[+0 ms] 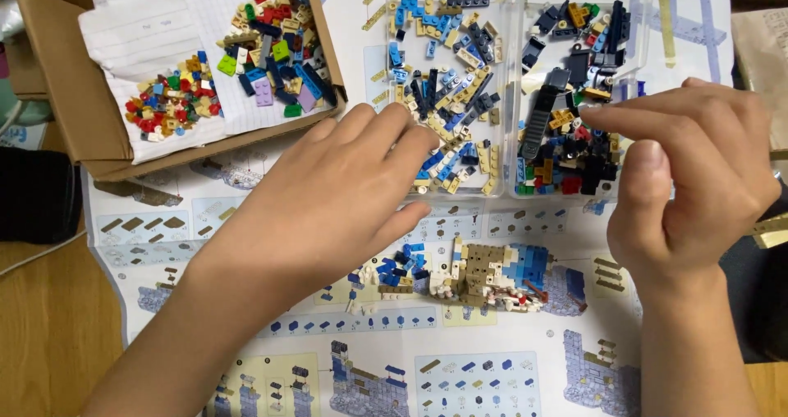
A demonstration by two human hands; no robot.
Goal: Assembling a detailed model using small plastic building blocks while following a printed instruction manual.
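**Two hands over trays of small building bricks**

The left hand lies palm down with fingers spread, its fingertips reaching into the left clear tray of blue, tan and dark bricks; its grip is wide and loose, and whether a brick sits under the fingertips cannot be told. The right hand hovers beside the right clear tray of mixed dark and coloured pieces, its forefinger and thumb drawn narrow, pointing toward that tray; nothing is visibly held between them. Just below both hands, between the wrists, a half-built tan and blue model rests on the printed instruction sheet covering the wooden surface. Up beyond the left hand's knuckles, a cardboard box holds two more piles of coloured bricks on white paper.
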